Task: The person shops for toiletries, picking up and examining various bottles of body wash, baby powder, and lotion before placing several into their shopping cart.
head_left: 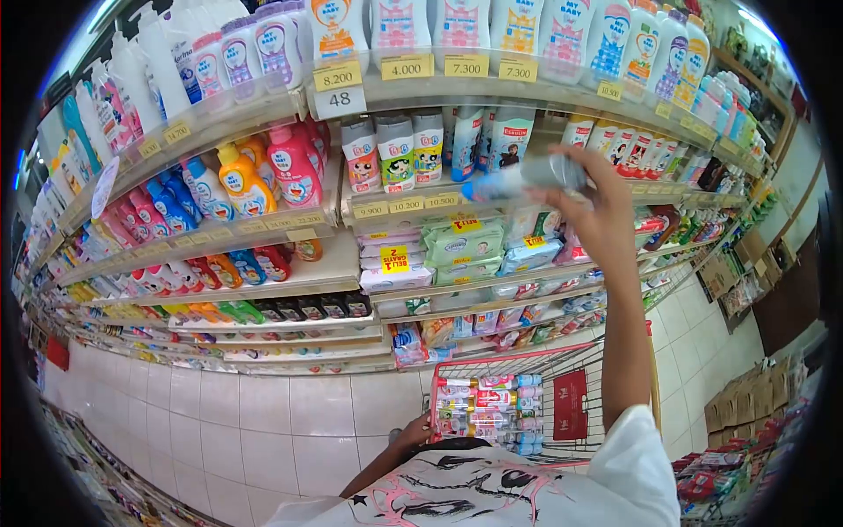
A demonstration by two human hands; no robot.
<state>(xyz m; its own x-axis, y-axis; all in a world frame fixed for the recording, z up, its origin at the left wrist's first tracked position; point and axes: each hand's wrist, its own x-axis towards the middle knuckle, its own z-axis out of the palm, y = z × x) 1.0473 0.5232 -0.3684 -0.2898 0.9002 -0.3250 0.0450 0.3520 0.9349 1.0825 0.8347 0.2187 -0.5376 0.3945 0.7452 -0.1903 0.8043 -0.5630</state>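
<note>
My right hand (590,198) is raised in front of the middle shelf, its fingers closed round a bottle (514,180). The bottle lies almost level, grey at the end in my hand and blue at the far end; motion blurs its label. Behind it stand blue Eskulin bottles (511,139) and grey-capped bottles with cartoon prints (395,154). Low down, my left hand (416,433) is closed on the red-edged rim of a shopping cart (434,386). Rows of small bottles and packs (492,400) lie inside the cart.
The top shelf holds My Baby powder bottles (399,26) above yellow price tags (407,67). Wet-wipe packs (395,268) are stacked on the shelf below. Colourful pump bottles (294,167) stand to the left. White floor tiles (263,422) run along the shelving.
</note>
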